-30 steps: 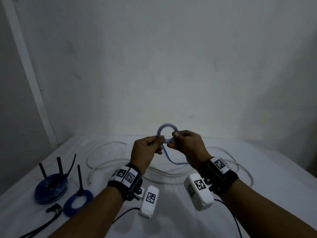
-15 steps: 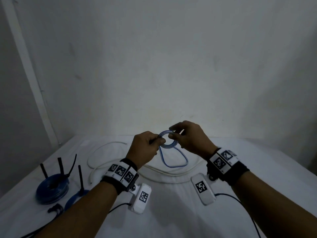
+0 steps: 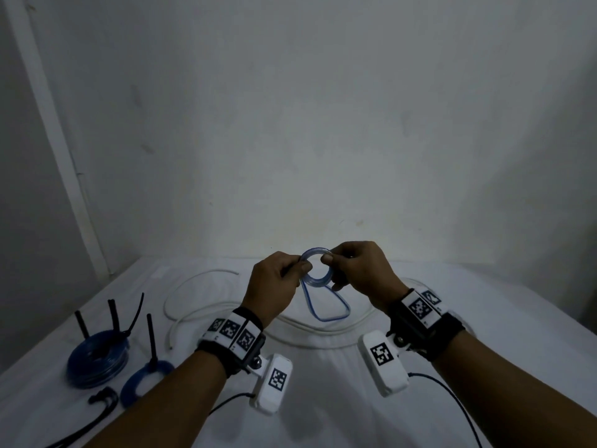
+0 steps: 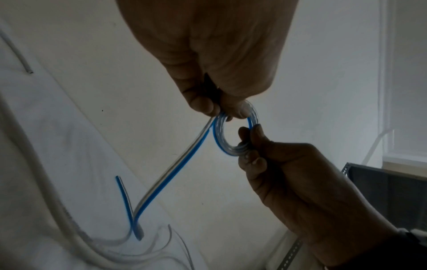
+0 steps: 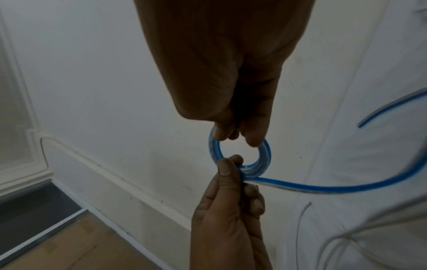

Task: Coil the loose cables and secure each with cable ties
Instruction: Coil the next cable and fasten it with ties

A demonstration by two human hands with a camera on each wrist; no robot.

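Two hands meet above the white surface (image 3: 323, 399), each pinching one side of a small blue-and-clear coil (image 3: 318, 270). The left hand (image 3: 274, 286) has thumb and fingers (image 4: 203, 105) closed on the coil's left edge; the right hand (image 3: 358, 273) has fingers (image 5: 254, 138) closed on its right edge. A loose tail (image 3: 326, 307) hangs from the coil toward the surface. Below lies a loose white cable (image 3: 200, 305). At the left sit two blue coils (image 3: 97, 360), already tied with black ties (image 3: 151, 337). Behind stands a white wall (image 3: 307, 124).
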